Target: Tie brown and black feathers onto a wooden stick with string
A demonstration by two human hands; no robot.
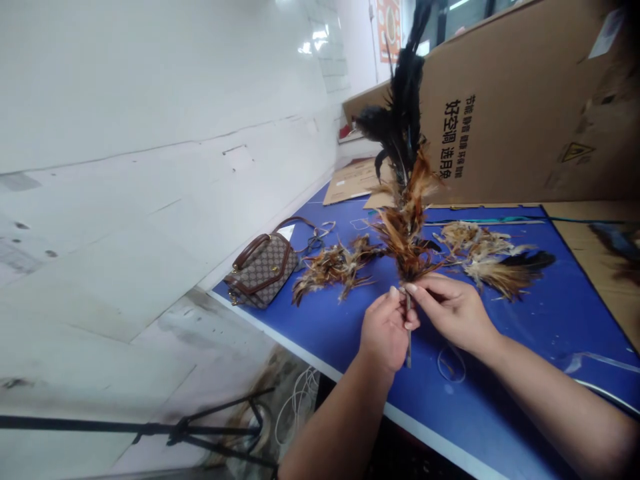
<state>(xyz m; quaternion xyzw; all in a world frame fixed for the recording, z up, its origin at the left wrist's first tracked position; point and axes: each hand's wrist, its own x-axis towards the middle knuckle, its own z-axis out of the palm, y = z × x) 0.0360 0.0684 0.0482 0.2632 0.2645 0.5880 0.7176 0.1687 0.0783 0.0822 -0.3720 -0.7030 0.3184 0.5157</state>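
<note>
My left hand (384,330) is closed around a thin stick (409,347) that carries an upright bunch of feathers (407,167), brown low down and black at the top. My right hand (450,307) pinches the same stick just under the feathers, fingertips touching those of the left hand. Both hands hover over a blue table (500,407). Left of the hands, a pile of brown feathers (335,267) lies on the table. Another pile of pale and brown feathers (485,257) lies to the right.
A small brown patterned handbag (263,270) stands at the table's left corner. A large cardboard box (525,107) with printed characters leans behind the table. A loop of clear thread (450,363) lies near my right wrist. A dark tripod (200,430) stands on the floor.
</note>
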